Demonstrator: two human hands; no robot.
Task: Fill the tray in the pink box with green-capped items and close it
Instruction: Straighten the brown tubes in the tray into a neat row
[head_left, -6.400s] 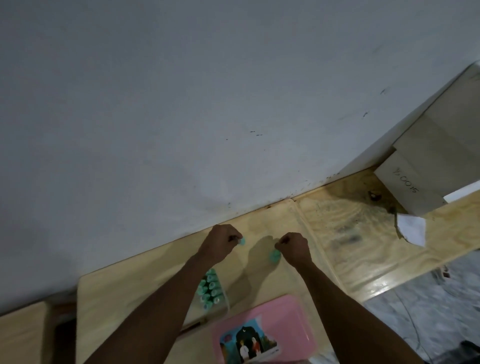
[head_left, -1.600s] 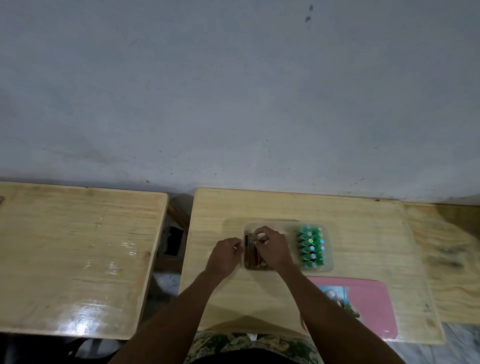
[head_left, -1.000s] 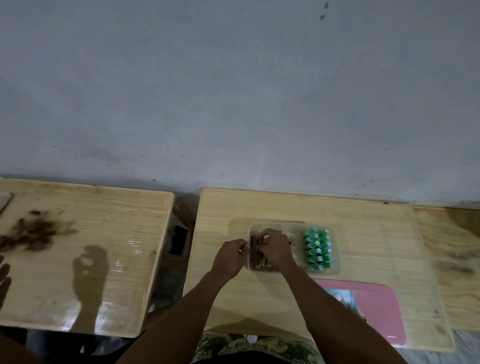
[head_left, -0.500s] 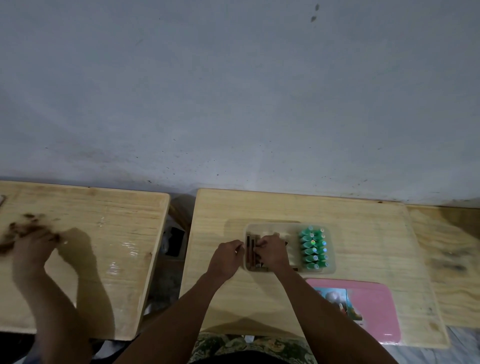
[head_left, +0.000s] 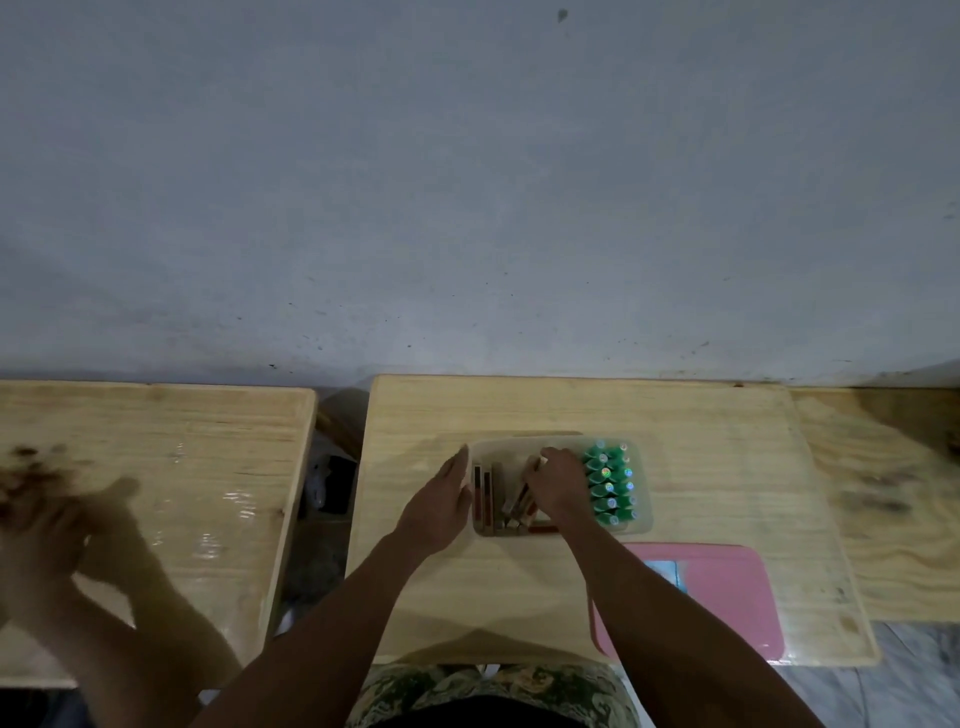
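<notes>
The pale plywood worktop (head_left: 571, 410) carries everything. The flat pink box (head_left: 727, 597), with a picture on its face, lies just beside the near right corner of the clear plastic tray (head_left: 643, 522). The tray sits on the bare wood, not inside the box.

The left hand (head_left: 441, 504) lies flat with its fingers straight, resting against the tray's left rim and holding nothing. The right hand (head_left: 558, 483) reaches into the middle of the tray with its fingers curled down. It appears to pinch one of the slim brown-and-red sticks (head_left: 488, 499) that fill the tray's left half, several of them tilted.

The small green-capped items (head_left: 608, 486) stand upright in tight rows along the tray's right side, touching one another.

They look light, smooth and easy to tip, so a fingertip pinch on a cap from above probably suits them best. The tray looks thin and likely to flex. It is probably best lifted by both short rims and kept level, or the rows may topple.

Left of the tray, on a neighbouring worktop (head_left: 156, 467), another person's blurred hands (head_left: 36, 525) are busy.
</notes>
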